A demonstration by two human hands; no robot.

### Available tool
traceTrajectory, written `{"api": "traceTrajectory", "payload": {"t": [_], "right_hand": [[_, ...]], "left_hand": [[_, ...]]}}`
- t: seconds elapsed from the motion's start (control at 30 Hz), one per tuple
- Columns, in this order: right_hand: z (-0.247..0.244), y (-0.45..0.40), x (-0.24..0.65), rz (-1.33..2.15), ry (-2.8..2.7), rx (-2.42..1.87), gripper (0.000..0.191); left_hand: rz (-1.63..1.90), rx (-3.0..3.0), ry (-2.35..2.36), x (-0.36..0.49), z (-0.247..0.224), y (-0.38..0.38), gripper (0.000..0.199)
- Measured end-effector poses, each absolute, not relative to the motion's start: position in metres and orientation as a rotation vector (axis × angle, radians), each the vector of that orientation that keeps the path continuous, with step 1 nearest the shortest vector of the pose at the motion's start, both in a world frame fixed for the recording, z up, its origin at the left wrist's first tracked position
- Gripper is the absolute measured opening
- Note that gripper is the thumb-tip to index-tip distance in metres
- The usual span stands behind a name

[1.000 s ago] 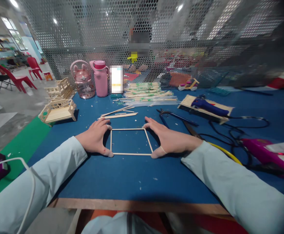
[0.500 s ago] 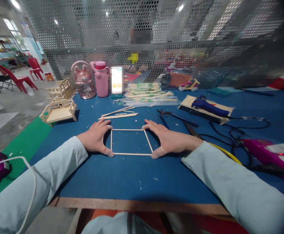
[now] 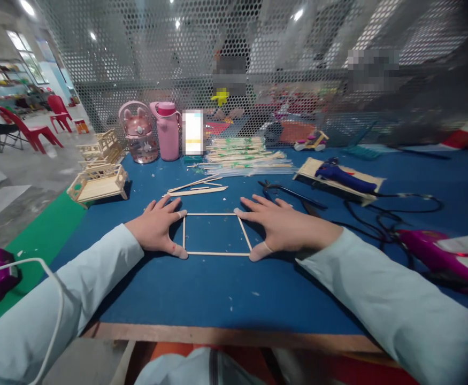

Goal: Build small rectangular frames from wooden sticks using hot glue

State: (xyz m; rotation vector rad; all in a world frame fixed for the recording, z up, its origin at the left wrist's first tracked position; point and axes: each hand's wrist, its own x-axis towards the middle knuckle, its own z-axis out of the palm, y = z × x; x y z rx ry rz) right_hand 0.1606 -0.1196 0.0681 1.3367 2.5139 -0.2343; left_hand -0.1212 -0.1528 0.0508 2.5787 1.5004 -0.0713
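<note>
Four-sided and made of thin wooden sticks, a frame (image 3: 217, 253) lies flat on the blue tabletop; its right side slants. At its left corners, my left hand (image 3: 157, 227) rests with thumb and index finger spread apart, their tips wrapped in pale covers. My right hand (image 3: 285, 227) is spread likewise, thumb at the near right corner and index finger at the far right one. Both hands touch the frame without closing around it. Beyond them lie loose wooden sticks (image 3: 201, 190).
Bundled sticks (image 3: 250, 152) lie behind, near pink bottles (image 3: 167, 131) and a perforated screen. Small wooden models (image 3: 101, 184) stand at left. Pliers (image 3: 290, 193), a blue glue gun (image 3: 350, 178) and black cables lie at right. A purple device (image 3: 438, 256) is farther right.
My right hand's fingers have spread out more, and its wrist and sleeve have shifted slightly. My left hand and the stick frame look nearly unchanged.
</note>
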Motion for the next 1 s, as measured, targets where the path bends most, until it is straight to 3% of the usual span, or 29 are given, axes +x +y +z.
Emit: {"api": "traceTrajectory", "payload": {"t": [0.13,0.27,0.5,0.6,0.7,0.8,0.9,1.0], "right_hand": [[0.067,-0.116,0.165,-0.529,2.559,1.298,0.112],[0.058,-0.116,0.174,-0.860,2.657,1.428,0.086],[0.049,-0.117,0.164,-0.779,2.680,1.630,0.071],[0.045,-0.108,0.165,-1.042,2.735,1.902,0.060],[0.043,-0.097,0.170,-1.320,2.711,2.233,0.064],[0.042,-0.094,0.174,-1.446,2.698,2.295,0.053],[0.043,-0.099,0.174,-1.344,2.854,2.084,0.039],[0.046,-0.110,0.170,-1.007,3.013,1.738,0.045]], "left_hand": [[-0.051,2.547,1.507,-0.122,0.049,-0.153,0.107],[-0.030,2.534,1.514,-0.123,0.046,-0.154,0.107],[-0.039,2.517,1.514,-0.123,0.046,-0.154,0.107],[-0.039,2.510,1.516,-0.122,0.047,-0.155,0.107],[-0.027,2.497,1.519,-0.122,0.047,-0.155,0.107],[0.009,2.478,1.510,-0.122,0.045,-0.155,0.109],[0.087,2.468,1.495,-0.122,0.043,-0.155,0.112],[0.162,2.501,1.471,-0.122,0.043,-0.158,0.110]]}}
